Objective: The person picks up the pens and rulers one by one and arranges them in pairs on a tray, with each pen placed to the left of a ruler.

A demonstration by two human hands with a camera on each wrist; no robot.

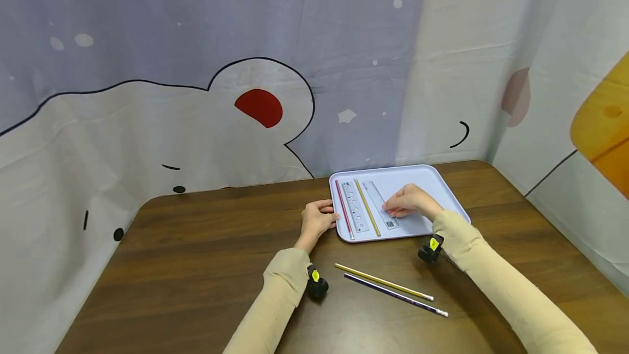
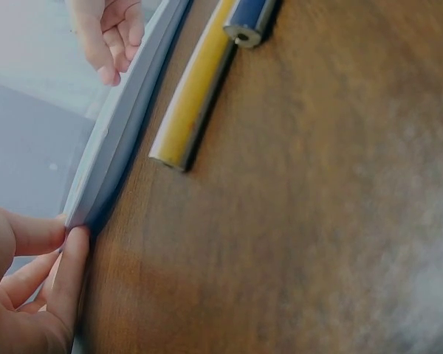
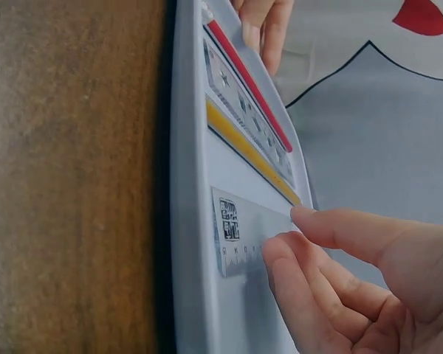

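Note:
A white tray [image 1: 432,179] lies near the table's back edge. My left hand [image 1: 313,224] grips its left side, thumb and fingertips pinching the rim [image 2: 96,158] in the left wrist view. Side by side on the tray are a red pencil [image 1: 344,206], a clear stencil ruler [image 1: 355,207], a yellow pencil [image 1: 367,207] and a clear ruler [image 1: 375,196] with a printed square code. Over that last ruler hovers my right hand [image 1: 414,200]. Its thumb and fingers are bent loosely, with a gap between their tips, right by the ruler [image 3: 244,228] in the right wrist view.
In front of the tray, a second yellow pencil [image 1: 383,281] and a dark blue pencil [image 1: 393,294] lie slanted on the wooden table [image 1: 206,266], between the two forearms. A printed curtain [image 1: 147,135] hangs right behind the table.

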